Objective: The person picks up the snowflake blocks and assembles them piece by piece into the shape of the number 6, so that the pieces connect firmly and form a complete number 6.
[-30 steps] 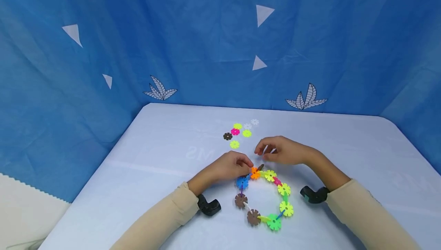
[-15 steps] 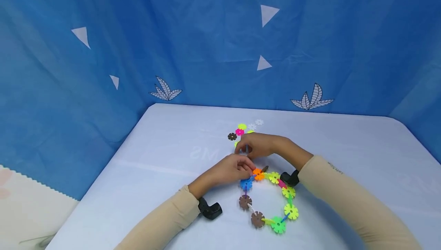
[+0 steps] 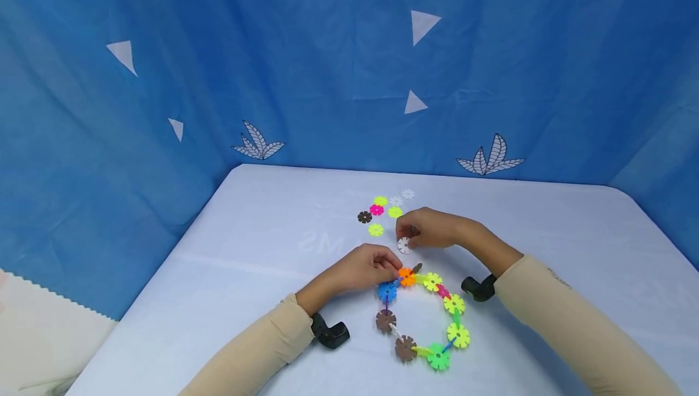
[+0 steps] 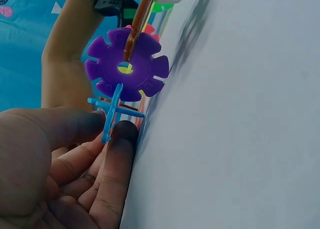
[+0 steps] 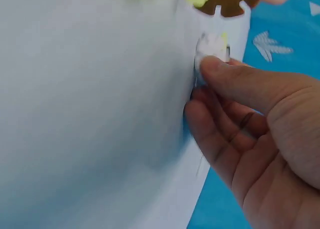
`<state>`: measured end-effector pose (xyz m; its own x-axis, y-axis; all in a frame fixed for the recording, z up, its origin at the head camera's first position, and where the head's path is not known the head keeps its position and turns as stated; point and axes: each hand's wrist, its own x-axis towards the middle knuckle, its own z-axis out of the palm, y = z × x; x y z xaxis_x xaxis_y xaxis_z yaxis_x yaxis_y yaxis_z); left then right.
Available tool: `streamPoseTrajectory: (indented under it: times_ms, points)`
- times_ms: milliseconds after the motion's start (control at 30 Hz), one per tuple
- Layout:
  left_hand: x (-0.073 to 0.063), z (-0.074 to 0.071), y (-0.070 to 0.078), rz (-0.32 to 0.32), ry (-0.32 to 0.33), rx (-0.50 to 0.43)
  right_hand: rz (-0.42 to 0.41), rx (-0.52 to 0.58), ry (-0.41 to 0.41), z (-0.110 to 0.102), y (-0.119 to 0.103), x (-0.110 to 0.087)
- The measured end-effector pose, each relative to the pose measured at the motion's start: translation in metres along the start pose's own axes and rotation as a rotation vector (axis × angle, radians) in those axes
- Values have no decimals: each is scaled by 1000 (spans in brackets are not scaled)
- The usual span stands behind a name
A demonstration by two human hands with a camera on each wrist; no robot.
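Observation:
A ring of notched plastic snowflake discs (image 3: 459, 336) in mixed colours lies on the table, interlocked edge to edge. My left hand (image 3: 363, 268) is at the ring's far left, pinching a blue snowflake disc (image 4: 111, 114) between thumb and fingers beside the orange disc (image 3: 406, 276). In the left wrist view, a purple disc (image 4: 145, 71) stands joined to that blue piece. Just beyond the ring, my right hand (image 3: 437, 227) pinches a white snowflake disc (image 3: 404, 245) by its edge, apart from the ring. A brown disc (image 3: 417, 268) sticks out at the ring's far side.
Loose snowflake discs lie farther back: a pink one (image 3: 377, 210), a dark brown one (image 3: 364, 217), several yellow ones (image 3: 375, 230) and pale white ones (image 3: 408, 194). A blue curtain (image 3: 338, 68) hangs behind the white table (image 3: 246, 220).
My right hand went left towards the loose discs, then back right, and a white disc now shows in its fingers. My left hand has stayed at the ring.

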<state>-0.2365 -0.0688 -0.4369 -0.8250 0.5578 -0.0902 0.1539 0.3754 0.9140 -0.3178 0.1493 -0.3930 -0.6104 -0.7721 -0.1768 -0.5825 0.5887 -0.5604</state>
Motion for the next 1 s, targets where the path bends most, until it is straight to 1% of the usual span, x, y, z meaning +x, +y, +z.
streamPoseTrajectory:
  times_ms: [67,267,333,467,567,700,833,1000]
  points:
    - [1,1,0,-9,3,-5,8,78,24,0,7,-9]
    - [2,-1,2,-21,-21,0,68,471,94,6,24,-40]
    - [2,-3,3,-22,-37,6,88,540,117,9,26,-48]
    - [6,-7,8,-36,-66,0,150,627,142,18,27,-59]
    - [10,-8,9,-56,-77,-11,195,697,136,24,27,-64]
    - [15,-5,8,-62,-88,-3,219,758,117,29,29,-65]
    - [17,-3,6,-50,-87,-4,215,776,110,31,28,-65]
    - [17,-1,5,-41,-80,-10,215,767,98,30,26,-62]
